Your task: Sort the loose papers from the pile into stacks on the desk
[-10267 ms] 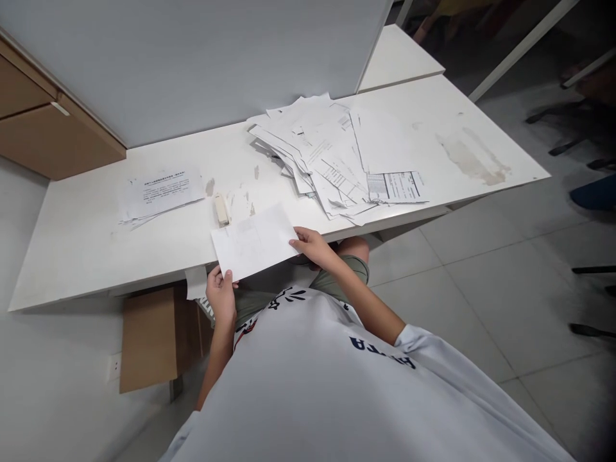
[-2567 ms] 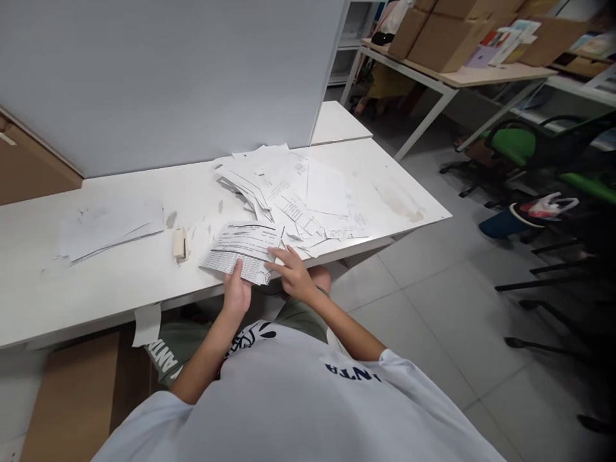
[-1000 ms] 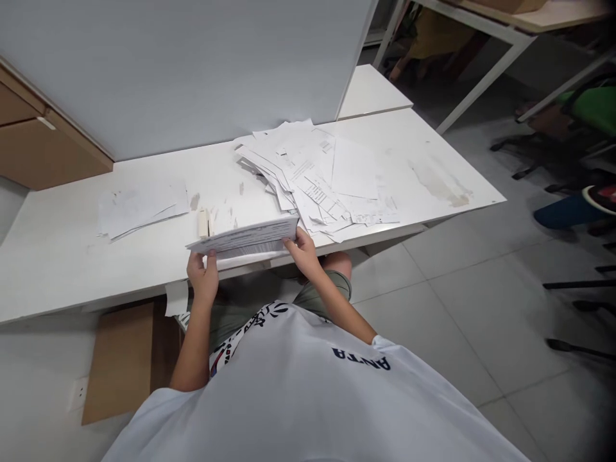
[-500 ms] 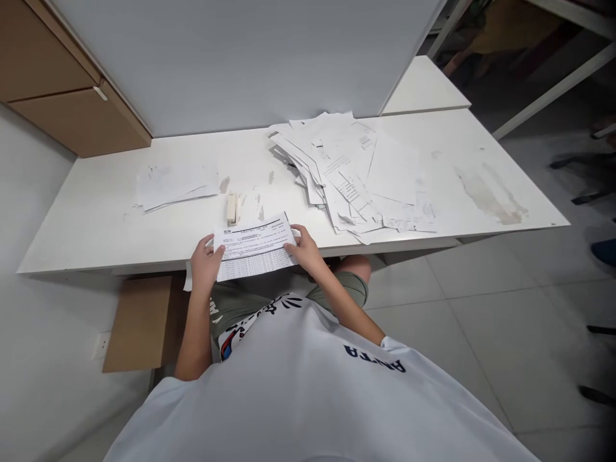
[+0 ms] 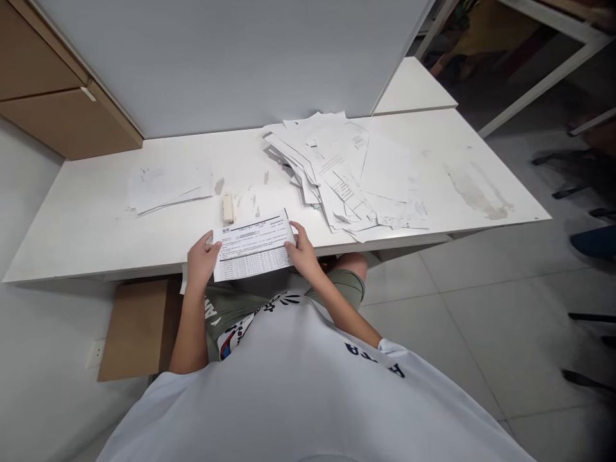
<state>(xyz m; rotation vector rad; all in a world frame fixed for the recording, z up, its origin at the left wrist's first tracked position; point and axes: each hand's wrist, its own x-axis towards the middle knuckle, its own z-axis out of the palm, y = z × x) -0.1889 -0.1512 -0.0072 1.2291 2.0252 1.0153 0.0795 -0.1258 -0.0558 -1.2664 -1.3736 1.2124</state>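
A printed sheet of paper (image 5: 253, 247) with lines of text and a table of small figures is held up at the desk's front edge. My left hand (image 5: 202, 262) grips its left side, thumb on the face. On the right side, my right hand (image 5: 301, 250) pinches the sheet the same way. Just beyond its top edge a small cream-coloured block (image 5: 228, 208) rests on the white desk (image 5: 168, 237); its kind is unclear. To the right lies a large, untidy heap of papers (image 5: 341, 173). Further left is a small, flatter stack of papers (image 5: 168, 186).
A grey panel (image 5: 240, 64) stands along the back of the desk. Brown cabinet doors (image 5: 43, 122) are at the left, and a cardboard box (image 5: 132, 327) sits under the desk. A stain (image 5: 476, 189) marks the right end. Chair legs (image 5: 587, 378) show at far right.
The view has shifted slightly, so the desk and papers sit a little further left. Both hands keep their hold on the printed sheet, which has barely moved.
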